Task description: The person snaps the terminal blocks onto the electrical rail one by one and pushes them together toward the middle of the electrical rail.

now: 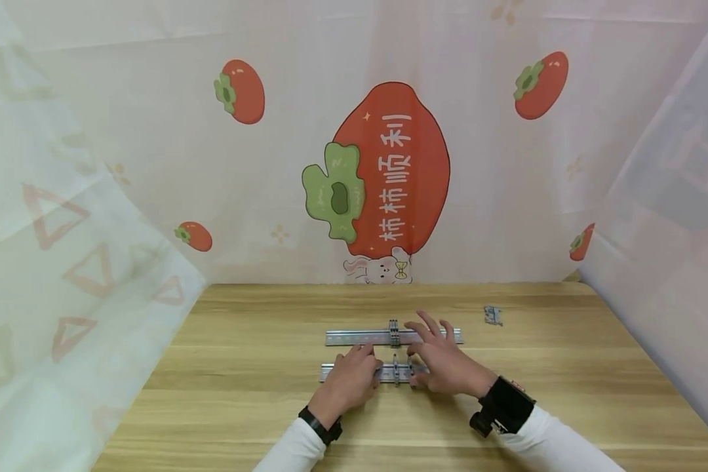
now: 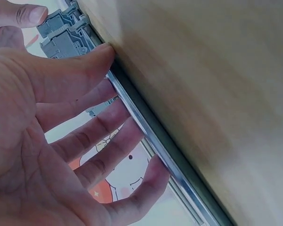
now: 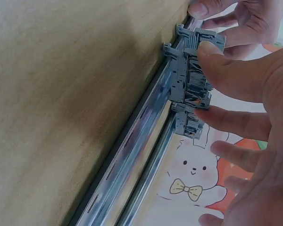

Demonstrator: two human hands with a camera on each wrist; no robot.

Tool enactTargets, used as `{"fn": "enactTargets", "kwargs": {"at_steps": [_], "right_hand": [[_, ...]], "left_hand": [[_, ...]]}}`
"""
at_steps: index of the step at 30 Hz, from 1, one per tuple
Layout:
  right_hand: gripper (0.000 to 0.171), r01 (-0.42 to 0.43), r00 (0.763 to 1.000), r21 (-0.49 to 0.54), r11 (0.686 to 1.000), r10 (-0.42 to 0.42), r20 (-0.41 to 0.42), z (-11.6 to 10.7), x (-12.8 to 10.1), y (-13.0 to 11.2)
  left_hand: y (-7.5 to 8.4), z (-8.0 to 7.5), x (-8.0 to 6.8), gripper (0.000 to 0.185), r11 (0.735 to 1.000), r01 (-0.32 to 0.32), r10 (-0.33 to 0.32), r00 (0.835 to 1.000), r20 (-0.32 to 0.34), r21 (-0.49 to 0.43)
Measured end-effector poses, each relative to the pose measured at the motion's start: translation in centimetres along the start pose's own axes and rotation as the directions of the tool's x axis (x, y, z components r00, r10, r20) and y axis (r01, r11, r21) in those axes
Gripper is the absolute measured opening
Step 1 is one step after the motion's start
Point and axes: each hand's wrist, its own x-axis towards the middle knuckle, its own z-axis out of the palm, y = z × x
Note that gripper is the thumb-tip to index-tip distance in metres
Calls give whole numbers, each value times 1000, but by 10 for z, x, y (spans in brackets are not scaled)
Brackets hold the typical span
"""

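Observation:
On the table lie two slotted metal DIN rails, a near one (image 1: 327, 375) and a far one (image 1: 354, 338). My left hand (image 1: 354, 377) grips the near rail, thumb along the front edge and fingers behind it, as the left wrist view shows. Two grey terminal blocks stand apart on that rail. My right hand (image 1: 448, 364) pinches the right-hand terminal block (image 3: 178, 77) between thumb and index finger, its other fingers spread. The other terminal block (image 1: 396, 371) stands between the hands. Whether the pinched block is fully seated cannot be seen.
Several terminal blocks (image 1: 394, 333) sit side by side on the far rail, just behind the near one. A loose terminal block (image 1: 492, 315) lies flat at the back right of the wooden table (image 1: 230, 367). A printed cloth (image 1: 283, 164) hangs behind the table.

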Motion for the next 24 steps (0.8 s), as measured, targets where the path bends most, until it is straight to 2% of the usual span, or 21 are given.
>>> {"fn": "enactTargets", "kwargs": {"at_steps": [5, 12, 17, 20, 24], "right_hand": [[35, 22, 999, 18, 1000, -21, -25, 3, -6, 1], [67, -52, 999, 75, 996, 53, -13, -10, -12, 14], [58, -141, 989, 113, 983, 145, -24, -34, -7, 46], [53, -188, 981, 86, 978, 192, -33, -47, -5, 71], [64, -213, 977, 13, 977, 213, -20, -55, -5, 100]], "left_hand": [[0, 2, -2, 8, 1000, -1, 1, 1000, 8, -8], [0, 4, -3, 6, 1000, -18, 18, 1000, -2, -3], [-1, 4, -2, 8, 1000, -27, 28, 999, -27, 11], [-2, 3, -2, 8, 999, -29, 30, 999, -33, 16], [-2, 2, -2, 10, 999, -29, 30, 999, -27, 17]]}}
